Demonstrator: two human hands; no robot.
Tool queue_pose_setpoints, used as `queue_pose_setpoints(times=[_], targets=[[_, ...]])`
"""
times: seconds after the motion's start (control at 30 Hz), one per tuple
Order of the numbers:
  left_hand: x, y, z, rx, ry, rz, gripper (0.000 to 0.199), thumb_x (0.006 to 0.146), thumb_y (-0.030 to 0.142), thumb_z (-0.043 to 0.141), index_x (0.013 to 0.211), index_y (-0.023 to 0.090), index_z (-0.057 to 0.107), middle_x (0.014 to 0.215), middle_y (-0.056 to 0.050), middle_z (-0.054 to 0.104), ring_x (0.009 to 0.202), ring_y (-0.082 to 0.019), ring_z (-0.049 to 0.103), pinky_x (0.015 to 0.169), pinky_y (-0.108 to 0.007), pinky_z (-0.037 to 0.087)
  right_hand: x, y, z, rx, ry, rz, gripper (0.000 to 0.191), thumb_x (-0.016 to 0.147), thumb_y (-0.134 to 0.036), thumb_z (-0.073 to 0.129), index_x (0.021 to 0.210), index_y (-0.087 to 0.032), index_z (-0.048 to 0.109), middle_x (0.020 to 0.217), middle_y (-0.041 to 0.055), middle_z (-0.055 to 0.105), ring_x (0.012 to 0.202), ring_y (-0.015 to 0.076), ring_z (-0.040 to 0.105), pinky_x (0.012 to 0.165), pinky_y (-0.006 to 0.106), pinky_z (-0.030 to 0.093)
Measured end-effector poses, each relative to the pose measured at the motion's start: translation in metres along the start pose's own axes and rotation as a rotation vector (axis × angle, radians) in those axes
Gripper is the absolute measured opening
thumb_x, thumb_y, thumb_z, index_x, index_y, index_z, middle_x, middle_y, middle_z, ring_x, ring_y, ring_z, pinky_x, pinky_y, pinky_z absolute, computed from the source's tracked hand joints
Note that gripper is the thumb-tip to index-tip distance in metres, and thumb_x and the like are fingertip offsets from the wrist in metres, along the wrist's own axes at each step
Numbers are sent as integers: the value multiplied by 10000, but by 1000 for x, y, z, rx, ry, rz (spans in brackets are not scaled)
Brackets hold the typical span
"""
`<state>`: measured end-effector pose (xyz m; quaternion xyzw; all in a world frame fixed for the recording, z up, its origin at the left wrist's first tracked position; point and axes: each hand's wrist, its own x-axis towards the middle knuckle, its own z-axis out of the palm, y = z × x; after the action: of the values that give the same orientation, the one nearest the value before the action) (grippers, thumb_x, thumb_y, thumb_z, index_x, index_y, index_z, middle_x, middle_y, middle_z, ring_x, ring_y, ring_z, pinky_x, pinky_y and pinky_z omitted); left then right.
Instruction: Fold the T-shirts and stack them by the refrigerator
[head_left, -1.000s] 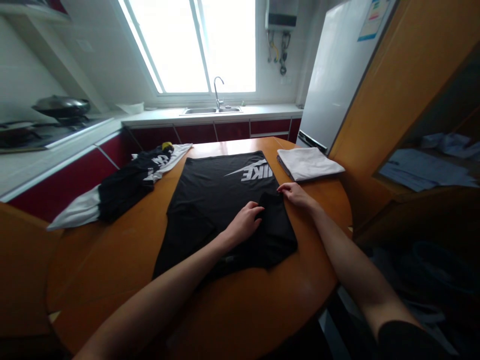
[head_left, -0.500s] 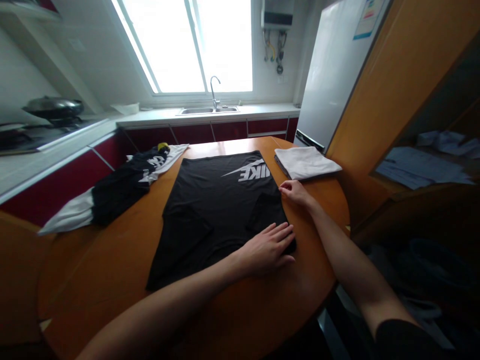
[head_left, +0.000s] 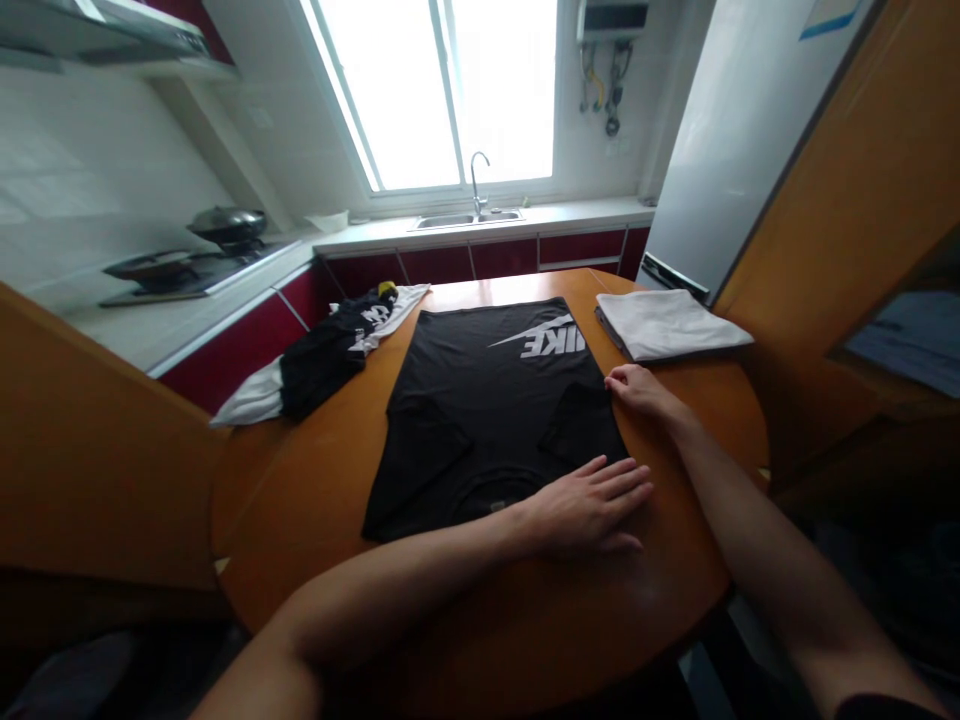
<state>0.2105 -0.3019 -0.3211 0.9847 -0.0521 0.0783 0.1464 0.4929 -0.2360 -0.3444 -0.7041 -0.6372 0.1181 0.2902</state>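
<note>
A black T-shirt (head_left: 480, 390) with a white Nike print lies spread on the wooden table, its collar toward me and both sleeves folded inward. My left hand (head_left: 592, 505) rests flat over the shirt's near right corner, fingers spread and pointing right. My left forearm crosses in front of the collar and covers part of it. At the shirt's right edge, beside the folded sleeve, my right hand (head_left: 637, 388) is closed in a pinch on the fabric.
Folded white fabric (head_left: 671, 325) lies at the table's far right. A bunched black-and-white garment (head_left: 322, 350) lies along the left edge. Behind the round-ended table (head_left: 525, 620) are a counter with a sink (head_left: 469, 220), a stove with pans (head_left: 229, 225) and a fridge (head_left: 735, 140).
My view has swung left, so everything sits further right in the picture. Both hands keep nearly the same places on the shirt, which lies as before.
</note>
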Motion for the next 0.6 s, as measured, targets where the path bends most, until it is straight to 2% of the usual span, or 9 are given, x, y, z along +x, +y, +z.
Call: queue_pose_setpoints(times=[0.17, 0.4, 0.5, 0.6], targets=[[-1, 0, -2, -36, -51, 26, 756, 1022, 560, 416, 1590, 94, 237, 1642, -164, 258, 1548, -265, 139, 1254, -458, 175, 0, 0, -3, -10, 48, 65, 250, 892, -221, 561, 694, -169, 705, 706, 52, 715, 678, 156, 612, 643, 231, 405], [-1, 1, -2, -18, -76, 53, 798, 1010, 606, 406, 1600, 108, 206, 1660, -161, 199, 1553, -257, 110, 1262, -460, 118, 2, 4, -7, 40, 119, 124, 202, 899, -176, 551, 904, -154, 752, 931, 91, 768, 846, 178, 680, 747, 237, 471], [-2, 1, -1, -9, -90, 57, 778, 999, 626, 414, 1591, 145, 257, 1659, -151, 218, 1550, -277, 126, 1255, -485, 139, 0, 1, -5, 85, 75, 85, 181, 890, -271, 622, 920, -156, 758, 862, 64, 754, 771, 169, 666, 701, 237, 483], [-1, 1, 1, 7, -84, 57, 747, 995, 625, 428, 1580, 179, 294, 1665, -142, 205, 1548, -295, 128, 1247, -514, 156, -2, -1, -2, 136, 0, -19, 191, 847, -335, 693, 879, -161, 765, 855, 48, 728, 758, 161, 646, 701, 236, 488]])
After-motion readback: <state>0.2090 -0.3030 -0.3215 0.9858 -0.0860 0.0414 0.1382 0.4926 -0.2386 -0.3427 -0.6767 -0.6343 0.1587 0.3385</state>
